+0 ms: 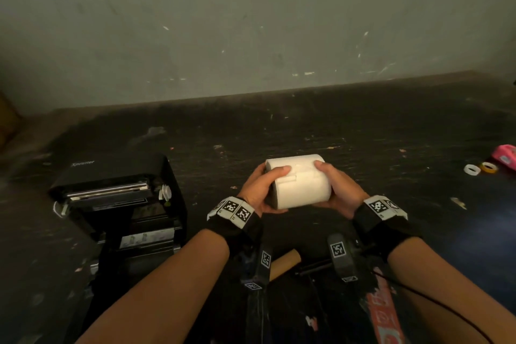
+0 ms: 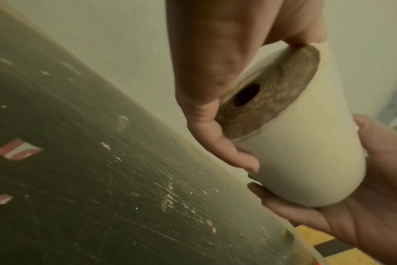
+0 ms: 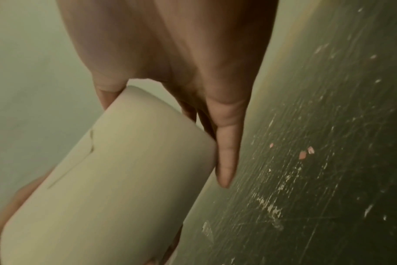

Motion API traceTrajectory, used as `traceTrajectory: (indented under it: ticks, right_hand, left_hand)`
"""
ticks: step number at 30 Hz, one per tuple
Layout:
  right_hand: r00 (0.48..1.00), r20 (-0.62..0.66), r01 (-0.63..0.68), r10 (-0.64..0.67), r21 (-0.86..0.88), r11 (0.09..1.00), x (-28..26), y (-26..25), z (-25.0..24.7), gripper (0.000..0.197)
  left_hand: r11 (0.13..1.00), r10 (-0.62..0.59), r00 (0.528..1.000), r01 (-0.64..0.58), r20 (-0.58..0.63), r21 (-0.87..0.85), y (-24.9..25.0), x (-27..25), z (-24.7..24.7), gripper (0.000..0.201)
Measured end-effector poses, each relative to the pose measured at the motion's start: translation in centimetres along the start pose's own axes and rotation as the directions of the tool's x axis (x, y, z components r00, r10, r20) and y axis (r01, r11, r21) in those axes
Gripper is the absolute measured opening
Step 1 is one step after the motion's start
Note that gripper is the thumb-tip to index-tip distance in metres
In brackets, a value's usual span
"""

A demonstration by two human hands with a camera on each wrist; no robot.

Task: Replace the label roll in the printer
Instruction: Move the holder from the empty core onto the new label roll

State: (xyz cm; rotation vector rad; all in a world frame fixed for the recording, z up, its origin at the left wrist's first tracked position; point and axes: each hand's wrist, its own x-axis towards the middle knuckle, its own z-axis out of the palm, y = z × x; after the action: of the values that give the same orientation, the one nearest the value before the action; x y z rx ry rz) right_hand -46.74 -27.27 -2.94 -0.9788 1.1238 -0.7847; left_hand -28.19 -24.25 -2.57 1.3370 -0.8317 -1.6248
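A full white label roll (image 1: pixel 301 183) hangs above the dark table, lying sideways between both hands. My left hand (image 1: pixel 261 190) grips its left end, thumb on top and fingers underneath. My right hand (image 1: pixel 336 190) grips the right end the same way. In the left wrist view the roll (image 2: pixel 301 148) shows its brown end face with the core hole, held by my left fingers (image 2: pixel 218 136). In the right wrist view the roll (image 3: pixel 116 179) shows a loose label edge beside my right fingers (image 3: pixel 227 152). The black printer (image 1: pixel 120 204) stands to the left with its lid open.
A bare brown cardboard core (image 1: pixel 286 262) lies on the table near my wrists. At the far right lie a white ring (image 1: pixel 472 169), a yellow tape ring (image 1: pixel 489 167) and a pink object (image 1: pixel 505 156). A grey wall closes off the back of the table.
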Motion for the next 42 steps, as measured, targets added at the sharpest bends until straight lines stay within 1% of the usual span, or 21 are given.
traceTrajectory:
  ticks: [1,2,3,4,5,6,7,8,9,10,11,14,17,21,23,26,29,32,37,39,42]
  right_hand:
    - [1.0,-0.007,0.015,-0.015,-0.055,0.998,-0.5,-0.2,0.1,0.055]
    - [0.997,-0.033,0.063,-0.068,-0.145,0.987,-1.0,-0.6,0.2,0.053]
    - [0.985,-0.064,0.14,-0.162,-0.269,0.953,-1.5,-1.0,0.1,0.052]
    - [0.956,-0.077,0.228,-0.283,-0.41,0.883,-1.9,-1.5,0.0,0.051]
    - [0.918,-0.045,0.31,-0.393,-0.536,0.785,-2.2,-2.0,-0.1,0.049]
    - [0.883,0.028,0.38,-0.469,-0.63,0.677,-2.6,-2.5,0.0,0.047]
    - [0.855,0.12,0.433,-0.505,-0.701,0.567,-2.8,-2.8,0.2,0.045]
    - [0.841,0.202,0.462,-0.502,-0.751,0.472,-2.9,-2.9,0.4,0.043]
    - [0.842,0.256,0.468,-0.476,-0.784,0.407,-2.9,-2.9,0.8,0.041]
    - [0.846,0.284,0.47,-0.452,-0.797,0.378,-2.9,-2.8,1.1,0.039]
    - [0.846,0.294,0.476,-0.444,-0.793,0.381,-3.0,-2.8,1.3,0.037]
    - [0.835,0.274,0.498,-0.477,-0.743,0.446,-3.1,-2.3,1.4,0.033]
    - [0.842,0.262,0.5,-0.472,-0.709,0.498,-3.1,-1.9,1.4,0.03]
    - [0.845,0.252,0.499,-0.471,-0.687,0.529,-3.1,-2.1,1.6,0.024]
    - [0.832,0.247,0.513,-0.496,-0.684,0.519,-3.0,-2.2,1.7,0.02]
    - [0.814,0.253,0.516,-0.523,-0.727,0.452,-2.9,-2.2,2.0,0.018]
    - [0.813,0.274,0.515,-0.514,-0.75,0.415,-2.9,-1.9,2.1,0.017]
    - [0.834,0.276,0.498,-0.478,-0.749,0.437,-3.0,-1.7,2.0,0.015]
    - [0.867,0.29,0.474,-0.405,-0.732,0.489,-2.7,-1.6,1.9,0.004]
    - [0.857,0.31,0.494,-0.411,-0.72,0.487,-2.6,-1.5,1.9,0.006]
    - [0.827,0.346,0.545,-0.444,-0.688,0.479,-2.6,-1.0,1.8,0.008]
  left_hand:
    - [1.0,-0.003,1.0,0.003,-0.012,0.009,0.1,-0.2,-0.1,0.045]
    - [1.0,-0.007,1.0,0.007,-0.024,0.019,0.2,-0.5,-0.2,0.045]
    - [0.999,-0.007,0.999,0.008,-0.034,0.035,0.3,-0.5,-0.4,0.046]
    - [0.998,-0.003,0.999,0.005,-0.044,0.056,0.3,-0.6,-0.7,0.05]
    - [0.997,-0.004,0.999,0.008,-0.051,0.076,0.4,-0.7,-0.9,0.053]
    - [0.995,-0.009,0.998,0.014,-0.058,0.094,0.4,-0.9,-0.9,0.054]
    - [0.994,-0.013,0.998,0.02,-0.063,0.11,0.5,-1.0,-0.9,0.055]
    - [0.992,-0.016,0.998,0.024,-0.066,0.122,0.5,-1.1,-0.8,0.054]
    - [0.991,-0.017,0.998,0.026,-0.067,0.132,0.5,-1.2,-0.8,0.053]
    - [0.99,-0.018,0.998,0.027,-0.067,0.14,0.5,-1.3,-0.7,0.054]
    - [0.989,-0.02,0.998,0.029,-0.066,0.146,0.5,-1.4,-0.7,0.055]
    - [0.986,-0.03,0.997,0.04,-0.064,0.161,0.3,-1.5,-0.8,0.055]
    - [0.983,-0.039,0.998,0.048,-0.054,0.175,0.1,-1.6,-1.0,0.054]
    - [0.981,-0.038,0.998,0.047,-0.052,0.189,0.1,-1.7,-1.1,0.055]
    - [0.979,-0.035,0.998,0.044,-0.05,0.197,0.2,-1.7,-1.2,0.057]
    - [0.975,-0.04,0.998,0.051,-0.056,0.217,0.3,-1.7,-1.2,0.06]
    - [0.972,-0.057,0.997,0.067,-0.052,0.223,0.3,-1.8,-1.2,0.061]
    - [0.969,-0.065,0.997,0.074,-0.049,0.235,0.2,-1.9,-1.2,0.06]
    - [0.963,-0.075,0.996,0.085,-0.047,0.257,-0.1,-2.1,-1.3,0.057]
    - [0.96,-0.081,0.996,0.089,-0.043,0.264,-0.2,-2.1,-1.4,0.058]
    - [0.962,-0.096,0.995,0.103,-0.04,0.251,-0.4,-1.9,-1.8,0.059]
